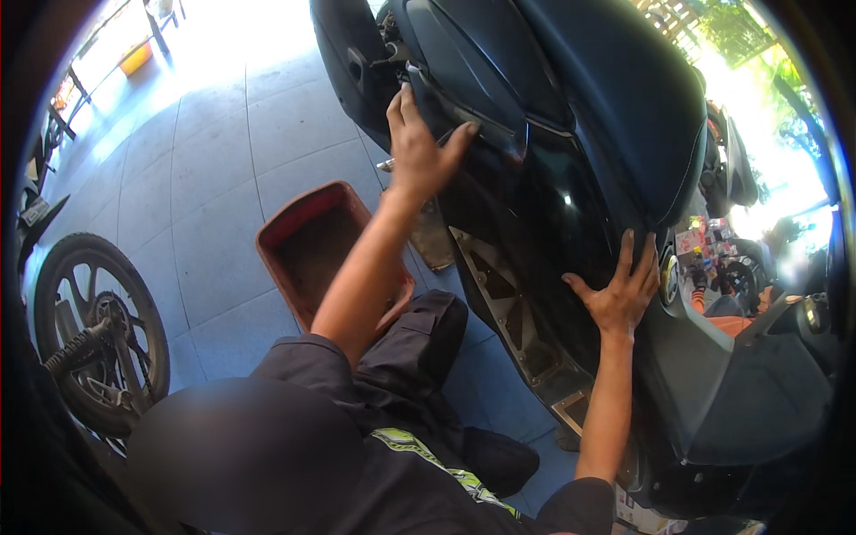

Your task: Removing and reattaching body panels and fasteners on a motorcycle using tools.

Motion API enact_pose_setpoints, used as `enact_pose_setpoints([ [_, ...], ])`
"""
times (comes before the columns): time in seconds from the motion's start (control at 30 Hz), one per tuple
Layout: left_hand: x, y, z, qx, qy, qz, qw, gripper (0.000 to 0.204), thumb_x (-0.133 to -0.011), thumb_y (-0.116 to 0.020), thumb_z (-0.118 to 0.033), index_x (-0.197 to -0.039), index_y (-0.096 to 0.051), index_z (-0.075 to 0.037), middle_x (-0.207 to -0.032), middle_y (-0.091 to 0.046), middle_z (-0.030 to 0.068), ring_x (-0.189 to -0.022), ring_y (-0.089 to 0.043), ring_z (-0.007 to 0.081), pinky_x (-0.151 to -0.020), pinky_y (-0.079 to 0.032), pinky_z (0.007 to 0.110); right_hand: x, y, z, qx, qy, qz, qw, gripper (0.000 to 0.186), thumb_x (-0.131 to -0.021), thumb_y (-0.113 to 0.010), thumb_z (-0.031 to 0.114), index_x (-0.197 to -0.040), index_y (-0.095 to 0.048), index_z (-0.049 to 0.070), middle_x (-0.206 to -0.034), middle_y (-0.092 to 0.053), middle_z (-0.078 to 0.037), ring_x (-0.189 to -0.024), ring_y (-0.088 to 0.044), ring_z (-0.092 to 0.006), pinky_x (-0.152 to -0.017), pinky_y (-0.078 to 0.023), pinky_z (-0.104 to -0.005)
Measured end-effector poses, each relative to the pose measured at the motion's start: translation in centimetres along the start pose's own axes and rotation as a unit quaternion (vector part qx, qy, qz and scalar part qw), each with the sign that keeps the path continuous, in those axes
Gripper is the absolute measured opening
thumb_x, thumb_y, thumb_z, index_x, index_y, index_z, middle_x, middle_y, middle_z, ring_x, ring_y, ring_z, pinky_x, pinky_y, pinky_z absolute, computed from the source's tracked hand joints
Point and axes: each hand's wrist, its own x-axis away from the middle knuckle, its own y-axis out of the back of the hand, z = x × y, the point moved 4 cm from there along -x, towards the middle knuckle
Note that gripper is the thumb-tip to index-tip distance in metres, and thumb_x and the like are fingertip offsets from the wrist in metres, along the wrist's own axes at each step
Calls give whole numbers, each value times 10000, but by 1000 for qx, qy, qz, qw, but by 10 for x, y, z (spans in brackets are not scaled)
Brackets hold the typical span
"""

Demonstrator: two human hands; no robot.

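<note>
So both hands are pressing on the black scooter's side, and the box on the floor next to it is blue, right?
Not quite. The head view shows the box on the floor is red, not blue. The rest holds: the left hand and the right hand both rest on the black scooter's side panel.

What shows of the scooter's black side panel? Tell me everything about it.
The side panel looks like glossy black plastic, curved and catching highlights. It sits under the dark seat and above a metal footboard with triangular cut-outs. A crouching co-worker touches it with both hands: one hand grips its upper edge near the rear, the other hand lies flat, fingers spread, further forward.
</note>
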Motion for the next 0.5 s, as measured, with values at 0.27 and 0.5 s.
enact_pose_setpoints([
  [0.27, -19, 0, 36, -13, 134, 360, 923, 1023, -877, -688, -435, -1464, -72, 132, -1074, -664, 268, -990, -679, 320, -853, -538, 359, 0, -7, -6, -6, -5, 7, 1000, 1027, -708, -506, 849, -1451, -404, 146, -1416, -409, -252, -1187, -476, -409, -979, -393, -529],
  [0.5, -11, -5, 29, -3, 126, 364, 923, 1096, -810, -736, -489, -1432, -131, 181, -1044, -667, 295, -1023, -662, 384, -902, -508, 387, -2, -13, -9, -22, -19, 15, 999, 982, -748, -469, 838, -1428, -431, 130, -1412, -417, -256, -1189, -473, -413, -981, -395, -521],
])
